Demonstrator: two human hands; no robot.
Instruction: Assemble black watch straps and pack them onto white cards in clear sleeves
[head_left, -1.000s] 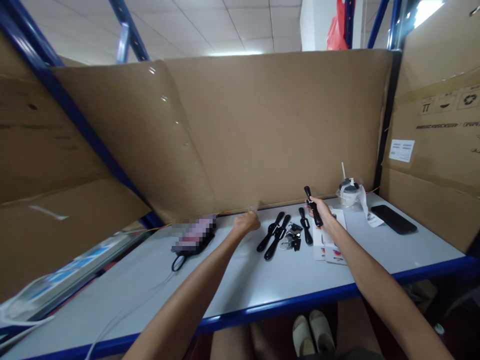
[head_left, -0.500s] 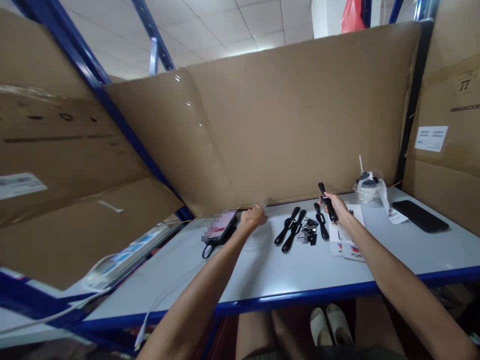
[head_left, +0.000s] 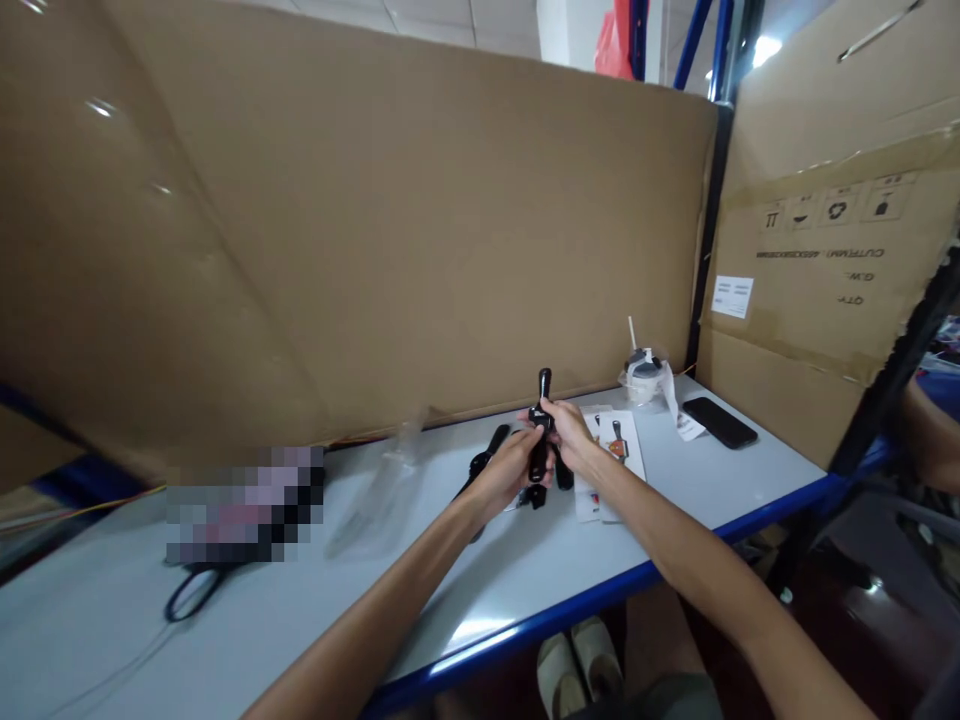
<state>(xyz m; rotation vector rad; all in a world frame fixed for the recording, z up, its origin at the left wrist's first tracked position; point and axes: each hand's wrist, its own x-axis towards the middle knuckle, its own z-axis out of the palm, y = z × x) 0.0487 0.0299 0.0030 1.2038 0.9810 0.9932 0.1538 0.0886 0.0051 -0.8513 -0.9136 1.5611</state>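
A black spokeshave [head_left: 538, 462] with two flared handles is held upright above the table, between both my hands. My left hand [head_left: 507, 474] is closed around its lower part, thumb on the middle. My right hand [head_left: 570, 434] grips it at the middle from the right side. Beneath the hands lie more black spokeshaves [head_left: 496, 440] and small metal parts, mostly hidden by my fingers and wrist. White cards [head_left: 632, 452] with a printed tool picture are right of my right hand.
A crumpled clear plastic bag [head_left: 379, 495] lies left of my hands. Further left is a blurred-out device [head_left: 247, 510] with a black loop. A lidded cup [head_left: 643, 378] and a black phone [head_left: 720, 422] stand right. Cardboard [head_left: 450, 220] walls the back.
My left hand has left the clear plastic bag and moved right to the spokeshave, which my right hand was holding alone. The view has turned to the right.
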